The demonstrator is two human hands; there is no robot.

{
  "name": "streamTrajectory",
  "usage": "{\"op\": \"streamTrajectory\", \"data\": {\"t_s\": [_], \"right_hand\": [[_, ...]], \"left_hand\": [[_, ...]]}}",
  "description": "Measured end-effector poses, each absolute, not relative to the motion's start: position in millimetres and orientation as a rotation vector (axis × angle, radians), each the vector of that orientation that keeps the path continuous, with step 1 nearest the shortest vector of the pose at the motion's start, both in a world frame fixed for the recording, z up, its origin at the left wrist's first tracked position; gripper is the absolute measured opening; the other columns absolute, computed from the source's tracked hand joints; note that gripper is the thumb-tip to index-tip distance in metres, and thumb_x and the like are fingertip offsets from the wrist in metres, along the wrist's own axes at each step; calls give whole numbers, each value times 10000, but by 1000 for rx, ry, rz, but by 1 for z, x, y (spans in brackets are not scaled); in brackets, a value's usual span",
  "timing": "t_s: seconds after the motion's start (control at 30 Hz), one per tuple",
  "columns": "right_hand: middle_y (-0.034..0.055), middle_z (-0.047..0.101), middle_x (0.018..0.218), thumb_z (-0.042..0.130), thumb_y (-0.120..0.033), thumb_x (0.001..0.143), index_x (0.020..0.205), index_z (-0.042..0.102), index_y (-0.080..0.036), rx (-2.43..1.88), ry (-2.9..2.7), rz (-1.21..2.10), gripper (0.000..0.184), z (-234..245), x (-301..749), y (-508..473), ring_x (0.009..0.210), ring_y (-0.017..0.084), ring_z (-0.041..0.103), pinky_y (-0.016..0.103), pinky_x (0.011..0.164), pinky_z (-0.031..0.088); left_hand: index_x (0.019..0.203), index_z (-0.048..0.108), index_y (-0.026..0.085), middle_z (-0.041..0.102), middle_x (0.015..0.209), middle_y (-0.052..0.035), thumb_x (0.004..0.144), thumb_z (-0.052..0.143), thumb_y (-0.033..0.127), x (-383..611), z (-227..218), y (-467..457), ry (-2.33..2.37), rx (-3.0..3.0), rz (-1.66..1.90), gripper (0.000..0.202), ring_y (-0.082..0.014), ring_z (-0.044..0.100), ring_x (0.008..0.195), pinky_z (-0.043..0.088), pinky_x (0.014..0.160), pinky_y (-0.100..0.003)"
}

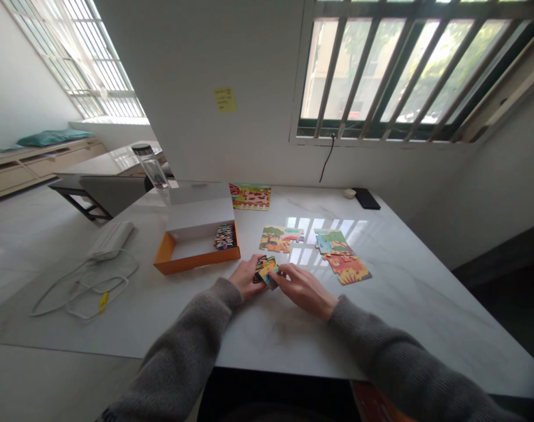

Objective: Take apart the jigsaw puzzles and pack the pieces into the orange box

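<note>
My left hand is closed around a small stack of jigsaw puzzle pieces just above the table. Pinched in the fingers of my right hand is a yellow and blue puzzle piece, held against that stack. Beyond my hands lies a joined puzzle section showing a tree and orange shapes. To the right rests another section with a green and blue part and a red and yellow part. An orange box stands open left of my hands, with more puzzle pieces at its right end.
A farm picture card lies behind the box. On the left are a white power strip with a looped cable and a clear bottle. At the back right sit a black phone and a small pale object.
</note>
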State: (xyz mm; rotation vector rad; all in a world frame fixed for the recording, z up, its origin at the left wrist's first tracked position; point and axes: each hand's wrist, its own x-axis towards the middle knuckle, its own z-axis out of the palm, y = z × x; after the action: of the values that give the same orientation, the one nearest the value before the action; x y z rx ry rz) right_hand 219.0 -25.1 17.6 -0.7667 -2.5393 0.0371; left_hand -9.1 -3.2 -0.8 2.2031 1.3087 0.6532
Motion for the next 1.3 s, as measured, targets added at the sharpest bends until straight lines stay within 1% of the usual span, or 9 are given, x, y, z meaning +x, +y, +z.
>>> {"op": "streamTrajectory", "data": {"t_s": [0.2,0.33,0.47,0.77,0.9,1.0,1.1,1.2,1.3], "right_hand": [[143,459,1315,483,-164,933,1366,453,-258,-772,-2475,278,443,9,221,-26,963,195,585,342,809,561],[95,511,1106,458,-145,938,1249,525,-230,-875,-2444,276,330,5,217,-25,817,166,578,307,707,552],[56,520,998,481,-152,929,1188,507,-224,-850,-2356,326,270,6,216,-22,780,163,557,312,721,543],[109,496,1213,546,-138,874,1488,247,-264,-890,-2257,647,694,2,226,-13,754,141,554,346,764,557],[111,525,1219,554,-133,865,1452,326,-253,-875,-2212,710,642,0,224,-13,854,173,582,350,787,547],[108,563,1212,540,-99,848,1364,422,-229,-864,-2213,704,544,5,229,-10,1003,210,582,381,876,514],[93,605,1113,576,-102,807,1227,511,-202,-954,-2225,698,436,12,240,-6,962,210,587,377,862,503],[77,604,1030,620,-137,771,1134,534,-192,-1077,-2200,660,377,17,253,-2,919,211,581,373,836,496],[55,591,967,600,-142,773,1059,529,-198,-1116,-2175,634,301,19,259,0,895,205,576,358,816,488]], "left_hand": [[1333,357,179,607,1179,-120,645,711,310,-14,-2,-4,1282,2295,597,785,-294,607,1007,465,917,-414],[1343,361,192,596,1207,-117,656,757,420,-13,-2,-6,1272,2264,573,825,-302,595,1026,464,930,-434],[1305,401,185,608,1173,-126,839,627,417,-6,-2,-10,1226,2221,711,567,-282,591,1065,471,940,-419],[1226,458,198,612,1151,-94,864,629,319,0,-3,-10,1053,2121,851,418,-233,614,1035,498,937,-394],[1191,470,189,608,1101,-78,847,648,334,6,-7,-10,1005,2044,874,413,-222,620,986,512,892,-364],[1181,471,176,598,1029,-61,818,675,363,13,-7,-10,1015,1978,876,456,-166,599,792,519,739,-308],[1232,444,174,580,1025,-58,877,590,430,14,0,-7,1036,1959,893,462,-117,530,666,490,647,-273],[1276,444,162,590,1030,-81,981,381,353,11,10,6,1128,2093,926,357,-161,562,777,504,774,-327],[1248,528,151,577,1147,-140,918,462,232,12,18,27,1342,2431,706,346,-274,531,1073,435,977,-442]]}}
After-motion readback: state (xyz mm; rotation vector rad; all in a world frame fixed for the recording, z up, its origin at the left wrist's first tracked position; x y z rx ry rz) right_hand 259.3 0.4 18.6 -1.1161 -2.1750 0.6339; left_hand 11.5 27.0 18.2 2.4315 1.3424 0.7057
